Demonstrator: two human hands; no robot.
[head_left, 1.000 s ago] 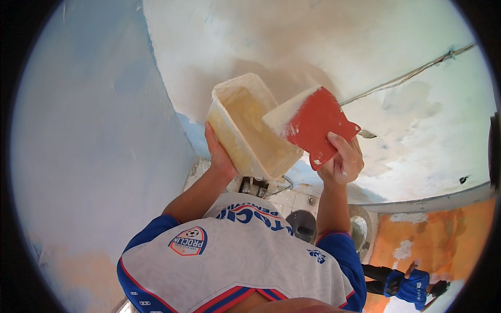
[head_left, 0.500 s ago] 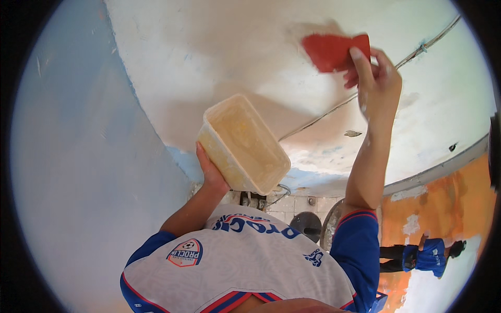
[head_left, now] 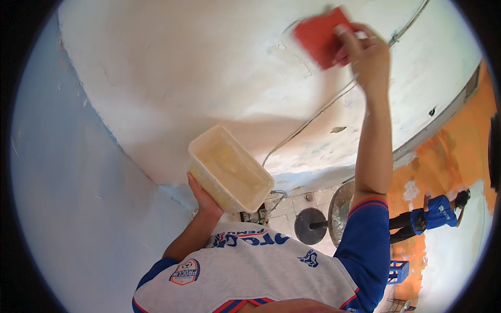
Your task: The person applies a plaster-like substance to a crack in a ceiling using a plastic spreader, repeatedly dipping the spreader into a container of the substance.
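Observation:
My left hand (head_left: 204, 196) grips a rectangular, cream-coloured plastic tub (head_left: 229, 168) from its lower left side. The tub is tilted, and pale smears coat its inner walls. High at the upper right, my right hand (head_left: 365, 52) is closed on a red flat scraper (head_left: 322, 37), thumb on the near face and fingers behind it. The scraper's free edge is against or very close to the whitish wall (head_left: 182, 62); I cannot tell which. Pale filler marks show on the wall just left of the scraper.
A cable (head_left: 326, 112) runs slantwise across the wall below my right hand. A blue wall (head_left: 62, 172) meets it at the left. Below are a dark round stand base (head_left: 311, 226) on tiles and a blue plastic stool (head_left: 398, 272). A person in blue (head_left: 437, 211) stands by an orange wall (head_left: 443, 156).
The scraper has moved upward along the wall and turned in my right hand, with my arm stretching higher. In the picture, the tub sits lower and slightly further left.

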